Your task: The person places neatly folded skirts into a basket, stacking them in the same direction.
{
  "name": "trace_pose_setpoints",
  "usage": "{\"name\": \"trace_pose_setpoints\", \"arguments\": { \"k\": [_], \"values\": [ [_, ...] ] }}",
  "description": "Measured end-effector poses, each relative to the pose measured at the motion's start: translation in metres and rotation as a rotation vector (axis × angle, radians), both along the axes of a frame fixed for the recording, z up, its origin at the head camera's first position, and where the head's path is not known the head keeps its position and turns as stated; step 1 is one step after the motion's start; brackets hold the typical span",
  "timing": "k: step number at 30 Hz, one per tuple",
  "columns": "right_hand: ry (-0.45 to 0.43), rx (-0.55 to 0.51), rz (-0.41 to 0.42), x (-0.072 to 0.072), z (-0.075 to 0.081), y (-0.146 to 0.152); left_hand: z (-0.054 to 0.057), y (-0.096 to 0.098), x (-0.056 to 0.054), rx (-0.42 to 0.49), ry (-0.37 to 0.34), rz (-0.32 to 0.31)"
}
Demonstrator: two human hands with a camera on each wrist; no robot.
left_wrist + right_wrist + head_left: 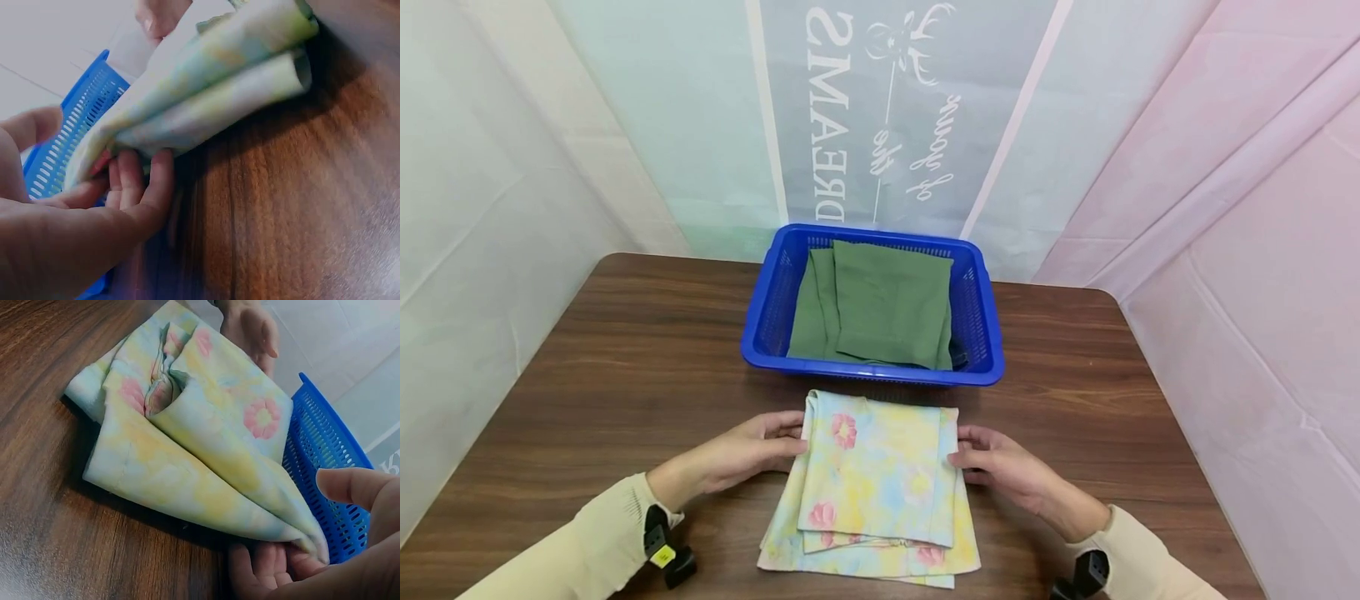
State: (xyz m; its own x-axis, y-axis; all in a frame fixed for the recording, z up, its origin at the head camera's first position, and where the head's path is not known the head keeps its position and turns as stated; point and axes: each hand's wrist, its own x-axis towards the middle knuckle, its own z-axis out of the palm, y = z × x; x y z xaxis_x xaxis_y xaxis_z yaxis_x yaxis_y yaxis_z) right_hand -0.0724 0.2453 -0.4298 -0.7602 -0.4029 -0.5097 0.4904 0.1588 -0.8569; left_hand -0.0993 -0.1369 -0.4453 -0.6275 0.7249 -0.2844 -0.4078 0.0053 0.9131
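A folded floral cloth, pastel yellow and blue with pink flowers, lies in layers on the table in front of the basket. My left hand is at its left edge; in the left wrist view, fingertips touch the underside of the fold while the thumb stands off the fabric. At the opposite edge is my right hand. Its fingers reach under the cloth's far corner in the right wrist view, thumb raised and apart. The layers gape at the near side, showing loose folds inside.
Just behind the cloth stands a blue plastic basket with slotted walls. Folded green fabric fills most of it, with something dark at its right corner. The brown wooden table meets hanging pale sheets at the back and sides.
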Motion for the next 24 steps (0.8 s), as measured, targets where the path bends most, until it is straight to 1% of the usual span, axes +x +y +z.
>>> {"name": "trace_pose_setpoints", "arguments": {
  "k": [4,6,8,11,13,16,19,21,24],
  "values": [
    [-0.015,-0.036,-0.012,0.003,0.001,-0.001,-0.001,0.001,0.001,-0.068,0.102,-0.032],
    [-0.029,-0.063,-0.013,0.004,0.000,-0.001,-0.001,0.001,0.002,-0.089,0.131,-0.047],
    [-0.048,-0.079,-0.016,0.005,-0.002,-0.001,-0.001,0.001,0.003,-0.095,0.127,-0.057],
    [-0.059,-0.093,-0.013,0.005,-0.004,-0.002,-0.002,0.002,0.004,-0.071,0.092,-0.064],
    [-0.049,-0.095,-0.002,0.006,-0.005,-0.002,-0.003,0.004,0.005,-0.052,0.080,-0.055],
    [-0.007,-0.074,0.014,0.007,-0.007,-0.004,-0.007,0.008,0.006,-0.038,0.093,-0.028],
    [0.040,-0.018,0.023,0.007,-0.009,-0.005,-0.012,0.011,0.006,-0.063,0.110,0.006],
    [0.063,0.015,0.023,0.008,-0.010,-0.006,-0.013,0.013,0.006,-0.093,0.127,0.025],
    [0.068,0.029,0.017,0.009,-0.010,-0.007,-0.014,0.015,0.006,-0.119,0.153,0.049]
  ]
}}
